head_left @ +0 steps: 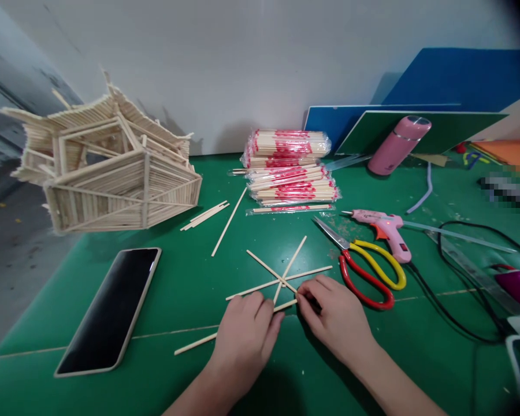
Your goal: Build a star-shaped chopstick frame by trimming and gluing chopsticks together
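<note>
Three thin wooden chopsticks [262, 287] cross near their middles on the green table, forming a star. My left hand [245, 326] is closed over another chopstick [196, 343], which lies slantwise in front of the star; its middle is hidden under my fingers. My right hand [334, 316] pinches the near right end of one crossed chopstick [264, 263], close to the tip of the one under my left hand. Just right of the star lie scissors [345, 248] with one red and one yellow handle.
A house-like model of sticks [108, 196] stands at the left, behind a phone [108, 312]. Wrapped chopstick bundles [292, 184] and loose chopsticks [229, 222] lie behind the star. To the right are a pink glue gun [385, 225], its black cord [437, 323] and a pink bottle [398, 144].
</note>
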`<state>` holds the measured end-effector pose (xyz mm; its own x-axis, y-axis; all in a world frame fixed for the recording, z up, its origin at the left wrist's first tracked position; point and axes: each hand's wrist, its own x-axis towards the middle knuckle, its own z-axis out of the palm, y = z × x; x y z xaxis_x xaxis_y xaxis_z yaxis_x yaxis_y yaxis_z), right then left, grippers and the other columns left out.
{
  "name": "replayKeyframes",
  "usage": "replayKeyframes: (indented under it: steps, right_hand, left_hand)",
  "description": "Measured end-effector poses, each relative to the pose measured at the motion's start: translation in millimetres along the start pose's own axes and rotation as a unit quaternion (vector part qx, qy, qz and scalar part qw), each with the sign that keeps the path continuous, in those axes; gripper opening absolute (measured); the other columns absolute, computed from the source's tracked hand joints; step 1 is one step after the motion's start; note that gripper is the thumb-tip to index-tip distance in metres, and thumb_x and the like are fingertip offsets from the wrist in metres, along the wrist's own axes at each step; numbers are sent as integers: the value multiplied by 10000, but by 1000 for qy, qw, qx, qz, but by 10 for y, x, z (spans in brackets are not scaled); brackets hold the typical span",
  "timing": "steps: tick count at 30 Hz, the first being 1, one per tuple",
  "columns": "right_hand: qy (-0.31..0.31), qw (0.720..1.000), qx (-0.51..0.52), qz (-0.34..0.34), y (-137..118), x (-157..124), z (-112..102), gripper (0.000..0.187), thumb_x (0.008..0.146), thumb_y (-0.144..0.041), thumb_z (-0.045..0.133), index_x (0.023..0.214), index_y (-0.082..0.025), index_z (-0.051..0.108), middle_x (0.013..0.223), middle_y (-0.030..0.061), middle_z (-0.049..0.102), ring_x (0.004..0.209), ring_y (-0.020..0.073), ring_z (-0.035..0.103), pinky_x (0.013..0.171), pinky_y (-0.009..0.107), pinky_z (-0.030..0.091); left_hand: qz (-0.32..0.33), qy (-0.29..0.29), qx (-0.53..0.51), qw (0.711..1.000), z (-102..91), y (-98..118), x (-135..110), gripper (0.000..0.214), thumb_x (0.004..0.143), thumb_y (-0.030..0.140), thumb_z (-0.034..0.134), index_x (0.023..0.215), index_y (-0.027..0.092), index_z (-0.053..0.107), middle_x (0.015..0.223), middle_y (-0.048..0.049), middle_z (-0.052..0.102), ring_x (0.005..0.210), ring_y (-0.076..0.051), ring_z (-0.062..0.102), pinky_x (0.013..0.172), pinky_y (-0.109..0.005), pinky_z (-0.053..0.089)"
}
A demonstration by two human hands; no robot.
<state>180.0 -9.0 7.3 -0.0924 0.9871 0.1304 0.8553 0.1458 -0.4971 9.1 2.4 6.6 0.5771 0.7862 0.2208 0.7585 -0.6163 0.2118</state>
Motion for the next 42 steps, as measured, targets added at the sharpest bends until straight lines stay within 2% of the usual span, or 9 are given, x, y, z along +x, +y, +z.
replayKeyframes:
  steps: [4,13,22,27,30,34,42]
  right_hand:
    - [10,1000,14,-3,-1,-17,2,165,804,-221,447,703,-192,575,669,19,546,648,142,508,594,242,361]
    - [18,999,27,-1,-8,-10,16,178,815,-230,429,720,-197,576,674,24,547,658,149,507,602,247,362]
    - [13,1000,18,7,-16,1,19,157,798,-216,449,701,-196,570,678,17,549,659,145,517,600,245,371]
    - [13,999,42,-12,-25,62,-32,143,804,-209,445,806,-201,587,740,29,564,685,149,531,610,247,400]
    - [-7,997,63,-53,-29,143,-62,178,810,-188,440,883,-214,601,771,32,565,697,141,539,615,239,416]
    - [-41,994,57,-82,-20,235,-49,168,807,-178,457,852,-222,614,759,27,551,700,140,529,615,239,417]
    - [-88,993,9,-78,-79,285,-22,105,795,-175,483,796,-224,577,813,25,534,762,154,503,624,249,414]
  left_hand:
    - [-32,-4,22,999,27,1,8,222,803,220,425,621,174,543,616,-44,520,577,-185,466,550,-313,342]
    - [-43,38,17,998,40,-17,25,212,776,169,423,591,180,527,593,-29,516,565,-170,455,548,-301,313]
    - [-41,32,21,998,57,-28,23,212,777,174,429,586,179,521,595,-28,519,570,-164,463,553,-295,308]
    - [-37,37,28,998,45,-25,26,207,775,168,429,591,178,523,591,-28,513,569,-166,463,548,-292,314]
    - [-34,39,28,998,33,-30,18,214,775,180,429,581,179,518,590,-29,503,562,-161,453,545,-291,315]
    - [-33,28,26,999,31,-49,-7,211,773,175,422,586,180,520,601,-33,497,563,-161,443,539,-292,319]
    - [-27,22,33,999,45,-58,-26,219,780,166,415,588,174,520,599,-37,495,566,-168,437,535,-298,313]
